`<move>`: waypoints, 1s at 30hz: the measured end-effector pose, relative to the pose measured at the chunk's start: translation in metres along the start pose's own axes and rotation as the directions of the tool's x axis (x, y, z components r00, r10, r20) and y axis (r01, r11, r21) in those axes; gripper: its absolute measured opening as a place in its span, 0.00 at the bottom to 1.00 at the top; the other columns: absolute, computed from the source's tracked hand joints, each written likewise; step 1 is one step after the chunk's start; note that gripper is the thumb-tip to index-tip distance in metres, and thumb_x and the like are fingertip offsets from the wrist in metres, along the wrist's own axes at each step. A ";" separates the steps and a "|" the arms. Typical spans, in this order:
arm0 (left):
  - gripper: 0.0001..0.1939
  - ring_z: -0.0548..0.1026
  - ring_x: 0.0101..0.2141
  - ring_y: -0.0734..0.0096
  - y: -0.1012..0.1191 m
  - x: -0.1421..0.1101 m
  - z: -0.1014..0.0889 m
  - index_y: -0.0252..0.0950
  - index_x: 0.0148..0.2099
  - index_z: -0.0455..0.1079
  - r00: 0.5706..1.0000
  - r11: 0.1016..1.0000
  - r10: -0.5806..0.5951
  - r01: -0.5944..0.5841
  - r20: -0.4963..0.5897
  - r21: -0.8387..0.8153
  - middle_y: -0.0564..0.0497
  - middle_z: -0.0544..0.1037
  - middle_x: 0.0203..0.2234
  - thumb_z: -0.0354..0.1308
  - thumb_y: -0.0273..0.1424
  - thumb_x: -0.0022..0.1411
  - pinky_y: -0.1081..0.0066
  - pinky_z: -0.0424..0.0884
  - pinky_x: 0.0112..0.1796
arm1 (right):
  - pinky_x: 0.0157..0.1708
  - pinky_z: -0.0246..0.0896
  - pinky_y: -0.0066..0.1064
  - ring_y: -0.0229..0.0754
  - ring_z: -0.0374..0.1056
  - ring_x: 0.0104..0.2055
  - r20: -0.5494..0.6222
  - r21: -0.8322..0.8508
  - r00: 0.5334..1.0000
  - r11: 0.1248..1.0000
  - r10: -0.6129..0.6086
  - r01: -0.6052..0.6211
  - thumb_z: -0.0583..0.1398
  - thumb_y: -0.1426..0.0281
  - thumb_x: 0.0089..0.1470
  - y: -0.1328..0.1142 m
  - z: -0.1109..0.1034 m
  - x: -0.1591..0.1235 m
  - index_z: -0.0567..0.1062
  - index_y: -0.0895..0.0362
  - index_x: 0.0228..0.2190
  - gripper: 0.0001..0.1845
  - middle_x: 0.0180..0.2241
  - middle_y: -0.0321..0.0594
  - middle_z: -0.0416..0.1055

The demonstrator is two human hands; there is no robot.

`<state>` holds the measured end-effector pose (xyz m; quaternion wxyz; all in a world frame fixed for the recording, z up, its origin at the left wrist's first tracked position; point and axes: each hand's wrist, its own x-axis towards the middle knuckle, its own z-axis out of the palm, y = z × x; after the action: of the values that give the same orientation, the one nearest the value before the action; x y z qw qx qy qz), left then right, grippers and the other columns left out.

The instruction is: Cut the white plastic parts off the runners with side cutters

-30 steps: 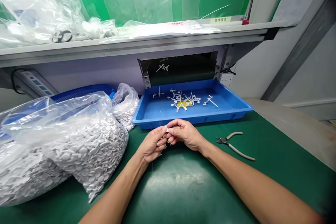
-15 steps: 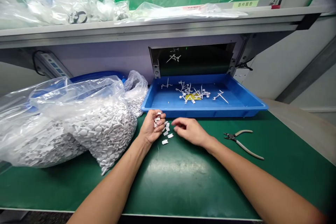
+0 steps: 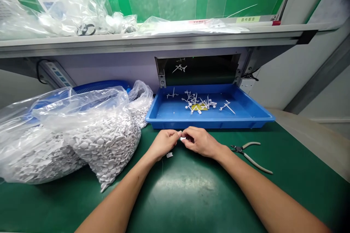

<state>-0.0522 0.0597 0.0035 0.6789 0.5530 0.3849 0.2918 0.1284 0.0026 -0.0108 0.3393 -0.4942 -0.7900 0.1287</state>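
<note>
My left hand (image 3: 164, 143) and my right hand (image 3: 201, 142) meet above the green mat, just in front of the blue tray (image 3: 202, 124). Between their fingertips shows a small white plastic piece (image 3: 183, 138). The right thumb and fingers pinch it, and the closed left fingertips press at its left end. Whatever else lies inside the curled left fingers is hidden. Another small white plastic piece (image 3: 170, 154) lies on the mat below the left hand.
White sprues (image 3: 205, 103) lie in the tray. At left stand clear bags of white parts (image 3: 109, 140). Cutting pliers (image 3: 250, 157) rest right of my right hand, handles spread. Behind the tray is a dark opening (image 3: 207, 69), with a shelf (image 3: 136, 45) above.
My left hand has turned from palm up, with white pieces showing, to fingers down. My right hand has moved in to meet it. Most loose pieces between them are out of sight.
</note>
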 end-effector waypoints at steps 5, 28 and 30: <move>0.19 0.51 0.12 0.84 0.011 -0.006 -0.004 0.32 0.24 0.68 0.999 0.966 0.004 -0.013 0.035 0.257 0.59 0.58 0.11 0.64 0.43 0.54 0.81 0.42 0.14 | 0.34 0.62 0.28 0.37 0.67 0.32 -0.109 0.277 0.990 0.959 0.091 -0.058 0.59 0.69 0.55 0.000 0.002 0.004 0.74 0.55 0.37 0.06 0.32 0.36 0.73; 0.13 0.72 0.25 0.70 -0.001 -0.006 0.030 0.34 0.36 0.76 0.849 0.795 0.469 -0.285 -0.244 0.536 0.50 0.78 0.26 0.59 0.39 0.59 0.76 0.64 0.25 | 0.30 0.64 0.28 0.37 0.68 0.28 -0.031 0.950 0.811 0.268 0.584 -0.157 0.62 0.67 0.45 -0.009 0.024 0.020 0.78 0.62 0.34 0.14 0.26 0.39 0.74; 0.13 0.72 0.25 0.71 -0.002 -0.005 0.030 0.34 0.36 0.76 0.851 0.792 0.469 -0.285 -0.238 0.540 0.51 0.78 0.26 0.59 0.39 0.60 0.77 0.64 0.25 | 0.30 0.64 0.27 0.37 0.68 0.28 -0.033 0.947 0.812 0.278 0.583 -0.161 0.62 0.67 0.44 -0.009 0.023 0.020 0.78 0.62 0.33 0.13 0.26 0.39 0.74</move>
<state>-0.0299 0.0395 0.0057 0.3621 0.7085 0.4427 0.4134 0.1015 0.0185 -0.0147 0.6562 -0.4104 -0.3586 0.5219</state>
